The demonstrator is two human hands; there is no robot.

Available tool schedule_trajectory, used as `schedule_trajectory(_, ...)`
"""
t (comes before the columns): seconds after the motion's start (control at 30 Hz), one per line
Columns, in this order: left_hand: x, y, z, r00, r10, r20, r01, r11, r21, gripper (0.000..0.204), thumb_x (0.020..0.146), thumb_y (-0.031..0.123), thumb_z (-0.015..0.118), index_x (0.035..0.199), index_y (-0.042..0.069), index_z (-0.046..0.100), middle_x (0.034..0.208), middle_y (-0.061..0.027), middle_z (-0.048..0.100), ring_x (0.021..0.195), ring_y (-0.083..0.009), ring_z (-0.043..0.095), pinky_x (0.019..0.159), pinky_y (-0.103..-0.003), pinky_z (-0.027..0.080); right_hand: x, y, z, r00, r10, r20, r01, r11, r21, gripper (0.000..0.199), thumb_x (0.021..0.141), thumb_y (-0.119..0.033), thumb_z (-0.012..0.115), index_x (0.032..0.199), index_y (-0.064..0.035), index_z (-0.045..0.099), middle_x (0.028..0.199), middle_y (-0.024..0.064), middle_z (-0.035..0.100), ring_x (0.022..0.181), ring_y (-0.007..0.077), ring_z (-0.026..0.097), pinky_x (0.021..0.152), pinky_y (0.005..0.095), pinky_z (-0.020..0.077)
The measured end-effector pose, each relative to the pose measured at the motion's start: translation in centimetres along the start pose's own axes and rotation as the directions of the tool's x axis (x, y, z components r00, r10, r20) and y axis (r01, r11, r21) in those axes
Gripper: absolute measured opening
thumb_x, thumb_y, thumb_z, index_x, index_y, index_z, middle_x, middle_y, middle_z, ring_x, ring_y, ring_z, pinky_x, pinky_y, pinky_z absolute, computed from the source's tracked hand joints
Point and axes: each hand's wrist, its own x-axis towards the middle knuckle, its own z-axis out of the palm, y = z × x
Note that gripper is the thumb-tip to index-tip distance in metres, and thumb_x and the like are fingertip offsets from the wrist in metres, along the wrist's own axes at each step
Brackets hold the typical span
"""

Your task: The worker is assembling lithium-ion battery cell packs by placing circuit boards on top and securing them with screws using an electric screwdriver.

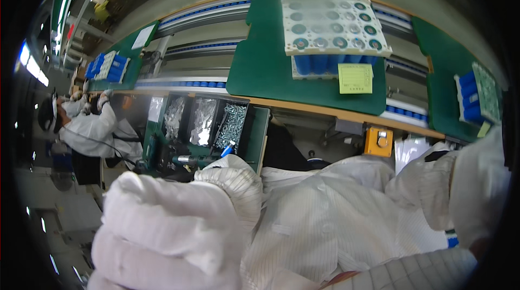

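Observation:
My left hand (168,225), in a white glove, is raised very close at the lower left. Its thick fingers are curled; whatever lies within them, if anything, is hidden. Behind it shows a gathered striped cuff (233,179). Just beyond the cuff is a small blue-and-white object (228,149), by a dark power screwdriver (189,161) on the green side table. Whether my hand touches either, I cannot tell. My right hand is not visible; pale striped sleeve cloth (401,274) crosses the lower right. A sliver of something blue (452,239) shows beside it.
On a green board (260,68) stands a block of blue cylindrical cells (325,64) under a white holder (336,24), with a yellow label (355,79). Bins hold screws (232,125) and metal strips (203,122). Roller rails (206,46) run behind. A co-worker (97,127) sits left.

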Motion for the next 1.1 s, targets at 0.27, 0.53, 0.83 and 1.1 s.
schedule_trajectory(0.27, -1.4, 0.6, 1.6, 0.989, -0.046, -0.141, 0.045, 0.999, -0.013, 0.036, 0.082, 0.034, 0.068, 0.069, 0.013, 0.042, 0.069, -0.0043, 0.039, 0.067, -0.019, 0.047, 0.067, -0.035, 0.041, -0.1, -2.4, 1.9, 0.997, -0.059, 0.056, 0.05, 0.988, 0.148, 0.021, 0.095, -0.016, 0.057, 0.113, -0.0068, 0.061, 0.101, 0.0095, 0.063, 0.089, 0.0207, 0.059, 0.079, 0.031, 0.0476)
schedule_trajectory(0.53, 1.8, -2.4, -0.4, 0.944, 0.288, 0.163, -0.224, 0.918, -0.326, 0.032, 0.085, 0.037, 0.068, 0.074, 0.014, 0.048, 0.072, -0.0057, 0.045, 0.07, -0.0206, 0.048, 0.073, -0.033, 0.043, -1.2, -3.8, 2.4, 0.994, -0.106, 0.039, 0.098, 0.981, 0.167, 0.019, 0.095, -0.016, 0.057, 0.111, -0.0068, 0.061, 0.099, 0.0091, 0.063, 0.087, 0.0201, 0.058, 0.078, 0.0306, 0.047)
schedule_trajectory(0.83, 1.4, -4.9, 1.3, 0.953, 0.25, 0.17, -0.189, 0.932, -0.309, 0.03, 0.085, 0.036, 0.067, 0.076, 0.014, 0.05, 0.074, -0.0058, 0.046, 0.071, -0.0205, 0.049, 0.073, -0.033, 0.044, -0.7, -3.1, 0.2, 0.996, -0.084, 0.03, 0.08, 0.989, 0.124, 0.018, 0.095, -0.017, 0.056, 0.109, -0.0068, 0.061, 0.097, 0.0086, 0.062, 0.085, 0.0195, 0.057, 0.076, 0.03, 0.0462)
schedule_trajectory(1.1, -0.4, -2.6, -1.2, 0.957, 0.264, 0.118, -0.238, 0.951, -0.198, 0.028, 0.085, 0.035, 0.067, 0.077, 0.013, 0.051, 0.075, -0.0059, 0.048, 0.072, -0.0204, 0.05, 0.073, -0.033, 0.044, -1.5, -4.0, -0.8, 0.993, -0.115, 0.013, 0.113, 0.988, 0.106, 0.017, 0.095, -0.018, 0.056, 0.107, -0.0068, 0.061, 0.095, 0.0082, 0.062, 0.083, 0.0189, 0.057, 0.075, 0.0296, 0.0456)
